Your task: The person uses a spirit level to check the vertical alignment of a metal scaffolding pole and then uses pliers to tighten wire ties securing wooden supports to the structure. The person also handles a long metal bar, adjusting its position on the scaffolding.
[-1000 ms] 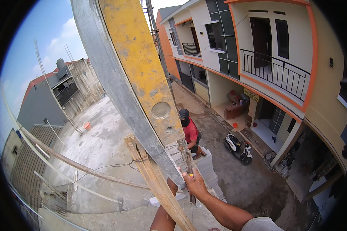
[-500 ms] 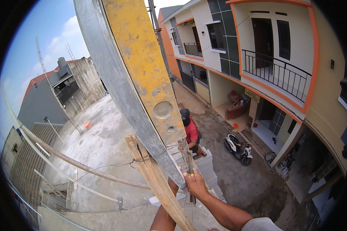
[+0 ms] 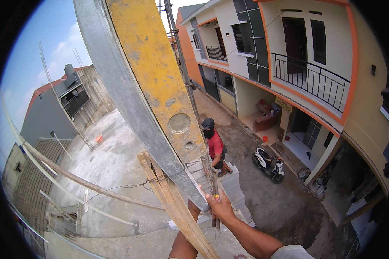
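A long yellow spirit level (image 3: 160, 77) with round openings stands tilted against a grey metal bar (image 3: 129, 86), both rising past the upper edge. My right hand (image 3: 222, 206) is closed around the bar's lower end, beside thin rusty rods (image 3: 215, 183). A small yellow piece (image 3: 216, 197) shows at its fingers. My left hand (image 3: 194, 210) reaches behind a wooden board (image 3: 177, 205) to the same bar end; the board and bar mostly hide it, and what look like its fingertips show at the bar's edge. Wire wraps the board near the bar.
Below, a person (image 3: 215, 144) in a red shirt and dark head covering is beside pale stacked blocks (image 3: 234, 185). A scooter (image 3: 268, 165) stands on the lane. Long poles (image 3: 95, 187) cross at left over a concrete slab (image 3: 116, 142). Tied steel bars (image 3: 183, 60) rise behind the level.
The tops of the level and bar have swung slightly left, while their lower ends stay nearly in place. Both my hands keep their positions. The person below has shifted a little.
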Motion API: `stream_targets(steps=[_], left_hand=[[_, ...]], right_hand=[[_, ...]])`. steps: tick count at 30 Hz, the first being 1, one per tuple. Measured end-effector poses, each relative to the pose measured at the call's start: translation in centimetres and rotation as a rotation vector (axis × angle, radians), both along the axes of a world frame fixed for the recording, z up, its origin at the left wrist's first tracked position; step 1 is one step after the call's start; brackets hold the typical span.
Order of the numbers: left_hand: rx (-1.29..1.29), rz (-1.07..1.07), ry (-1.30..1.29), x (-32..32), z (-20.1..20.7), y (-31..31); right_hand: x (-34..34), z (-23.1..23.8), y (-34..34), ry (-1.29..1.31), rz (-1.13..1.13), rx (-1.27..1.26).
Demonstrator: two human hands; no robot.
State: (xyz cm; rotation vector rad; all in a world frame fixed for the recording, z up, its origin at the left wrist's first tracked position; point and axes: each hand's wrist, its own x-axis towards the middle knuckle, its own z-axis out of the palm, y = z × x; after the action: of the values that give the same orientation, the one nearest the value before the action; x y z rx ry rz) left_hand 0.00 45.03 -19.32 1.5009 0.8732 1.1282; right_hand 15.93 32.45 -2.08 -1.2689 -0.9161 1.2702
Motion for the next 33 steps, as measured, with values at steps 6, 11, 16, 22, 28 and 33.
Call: stream_targets(steps=[6,11,16,22,28,33], left_hand=[[0.321,0.126,0.188,0.8,2.3,-0.2],[-0.544,-0.182,-0.574,2.4,6.3,-1.9],[-0.446,-0.172,-0.526,3.5,9.3,-3.5],[-0.471,-0.137,-0.530,3.7,10.4,-3.8],[-0.477,-0.157,-0.517,3.7,10.2,-3.8],[-0.464,-0.147,-0.508,3.6,10.0,-3.7]], right_hand=[[1.8,3.6,-1.2,0.075,-0.055,0.181],[7.8,14.3,-2.5,0.334,0.164,0.636],[12.0,27.0,-3.3,-0.355,0.383,0.958],[10.4,34.1,-1.1,-0.795,0.495,1.493],[10.4,32.9,-2.0,-0.595,0.217,1.249],[8.6,30.4,-0.1,-0.542,-0.068,1.066]])
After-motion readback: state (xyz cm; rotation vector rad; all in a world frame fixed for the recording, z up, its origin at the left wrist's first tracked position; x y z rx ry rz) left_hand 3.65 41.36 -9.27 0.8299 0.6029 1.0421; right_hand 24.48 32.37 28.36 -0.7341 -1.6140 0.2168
